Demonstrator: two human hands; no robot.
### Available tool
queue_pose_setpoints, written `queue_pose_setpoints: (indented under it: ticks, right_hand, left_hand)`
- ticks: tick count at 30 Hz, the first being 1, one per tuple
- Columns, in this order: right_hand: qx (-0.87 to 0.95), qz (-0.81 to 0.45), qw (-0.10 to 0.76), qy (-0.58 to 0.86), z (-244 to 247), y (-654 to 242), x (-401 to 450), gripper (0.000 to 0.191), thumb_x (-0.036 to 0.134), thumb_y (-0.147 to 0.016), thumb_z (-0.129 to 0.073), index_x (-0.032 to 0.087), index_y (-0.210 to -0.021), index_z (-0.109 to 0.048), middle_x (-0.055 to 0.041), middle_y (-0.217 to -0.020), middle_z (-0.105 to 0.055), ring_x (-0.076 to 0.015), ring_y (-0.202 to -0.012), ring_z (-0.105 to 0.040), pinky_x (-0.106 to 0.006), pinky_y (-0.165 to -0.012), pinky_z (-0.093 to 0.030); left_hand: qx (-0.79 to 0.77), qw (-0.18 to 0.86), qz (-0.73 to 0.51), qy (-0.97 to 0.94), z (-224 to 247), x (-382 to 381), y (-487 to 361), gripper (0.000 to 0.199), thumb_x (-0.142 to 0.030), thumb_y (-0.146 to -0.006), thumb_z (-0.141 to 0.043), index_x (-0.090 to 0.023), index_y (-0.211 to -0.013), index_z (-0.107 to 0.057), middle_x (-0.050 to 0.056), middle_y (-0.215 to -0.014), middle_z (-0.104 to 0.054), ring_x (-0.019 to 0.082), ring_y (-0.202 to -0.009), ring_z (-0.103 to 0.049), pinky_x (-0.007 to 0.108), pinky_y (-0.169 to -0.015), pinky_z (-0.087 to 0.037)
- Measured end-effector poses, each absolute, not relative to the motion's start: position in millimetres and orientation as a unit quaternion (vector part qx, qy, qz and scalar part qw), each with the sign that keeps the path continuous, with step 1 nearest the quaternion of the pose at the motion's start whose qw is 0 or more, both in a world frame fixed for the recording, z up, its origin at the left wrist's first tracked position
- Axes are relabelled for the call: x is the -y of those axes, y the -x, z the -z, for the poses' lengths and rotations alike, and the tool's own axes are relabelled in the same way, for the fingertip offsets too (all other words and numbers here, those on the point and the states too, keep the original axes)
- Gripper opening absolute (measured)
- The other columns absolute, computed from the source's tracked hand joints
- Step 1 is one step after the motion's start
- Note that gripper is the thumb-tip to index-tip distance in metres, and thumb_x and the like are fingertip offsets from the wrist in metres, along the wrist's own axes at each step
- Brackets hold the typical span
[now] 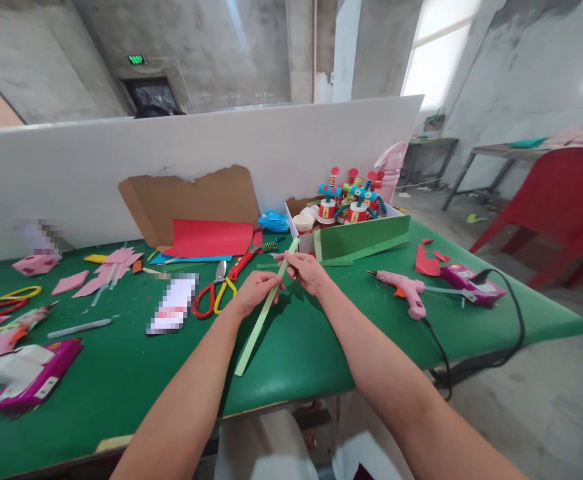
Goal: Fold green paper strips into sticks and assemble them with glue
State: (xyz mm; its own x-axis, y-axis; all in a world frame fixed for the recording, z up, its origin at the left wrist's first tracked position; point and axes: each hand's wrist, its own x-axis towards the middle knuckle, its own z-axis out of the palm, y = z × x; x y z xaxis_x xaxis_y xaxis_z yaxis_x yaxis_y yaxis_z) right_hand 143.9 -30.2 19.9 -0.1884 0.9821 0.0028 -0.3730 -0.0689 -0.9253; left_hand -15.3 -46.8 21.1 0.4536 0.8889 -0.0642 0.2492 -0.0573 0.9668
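A long light-green paper strip (pixel 258 332) slants across the middle of the table, lifted off it at its upper end. My left hand (pixel 258 291) pinches the strip partway along. Near its top end my right hand (pixel 305 270) grips it between thumb and fingers. Just left of my hands lie scissors (pixel 214 291) with red and yellow handles, and a red-handled tool (pixel 242 265). Behind the hands, more green strips (pixel 338 263) lie by a box (pixel 361 237) with a green side, which holds several paper-cup figures (pixel 356 211).
On the right are a pink glue gun (pixel 405 288), a purple power strip (pixel 472 285) and red paper scraps (pixel 426 261). Red paper (pixel 212 238) leans against cardboard (pixel 191 193). Another glue gun (pixel 8 337) and power strip (pixel 41 380) sit at left. A white partition (pixel 71 180) stands behind.
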Motion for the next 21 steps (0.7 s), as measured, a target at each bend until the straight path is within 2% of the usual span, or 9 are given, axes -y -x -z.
queue_pose_setpoints:
  ticks: [3,6,10,17,21]
  right_hand:
    - [0.38,-0.658,0.551,0.345,-20,-142,30,0.011,0.025,-0.079,-0.069,0.016,-0.087,-0.069,0.0015,-0.064,-0.065,-0.0031,-0.044,-0.049,-0.014,-0.044,-0.043]
    - [0.351,-0.656,0.569,0.351,-19,-139,29,0.007,0.02,-0.078,-0.071,0.015,-0.078,-0.066,-0.001,-0.066,-0.067,-0.0051,-0.05,-0.057,-0.015,-0.05,-0.05]
    - [0.347,-0.625,0.594,0.369,-18,-134,29,0.01,0.018,-0.074,-0.074,0.013,-0.071,-0.066,-0.0012,-0.062,-0.067,-0.0056,-0.049,-0.058,-0.015,-0.051,-0.052]
    - [0.355,-0.628,0.594,0.357,-23,-136,31,0.023,0.026,-0.087,-0.061,0.013,-0.07,-0.067,-0.0038,-0.063,-0.068,-0.0074,-0.05,-0.06,-0.019,-0.054,-0.055]
    - [0.344,-0.633,0.602,0.345,-24,-135,31,0.021,0.028,-0.087,-0.061,0.014,-0.073,-0.067,-0.0035,-0.067,-0.069,-0.0071,-0.052,-0.061,-0.018,-0.055,-0.054]
  left_hand:
    - [-0.438,0.51,-0.299,-0.678,-19,46,15,0.046,-0.059,-0.073,-0.058,-0.013,-0.068,-0.064,0.0,-0.043,-0.056,0.009,-0.04,-0.046,0.021,-0.044,-0.03]
    - [-0.45,0.489,-0.291,-0.689,-18,45,14,0.046,-0.058,-0.075,-0.057,-0.013,-0.068,-0.064,0.0,-0.043,-0.056,0.009,-0.039,-0.045,0.021,-0.044,-0.029]
    - [-0.454,0.491,-0.276,-0.691,-19,45,14,0.047,-0.059,-0.075,-0.056,-0.013,-0.067,-0.064,-0.001,-0.041,-0.055,0.009,-0.037,-0.043,0.021,-0.043,-0.028]
    - [-0.447,0.521,-0.289,-0.667,-18,45,15,0.047,-0.059,-0.073,-0.059,-0.013,-0.069,-0.064,-0.001,-0.042,-0.055,0.009,-0.037,-0.044,0.02,-0.042,-0.029]
    - [-0.448,0.527,-0.294,-0.66,-16,44,15,0.047,-0.059,-0.073,-0.059,-0.013,-0.07,-0.064,-0.001,-0.043,-0.056,0.009,-0.038,-0.046,0.02,-0.043,-0.031]
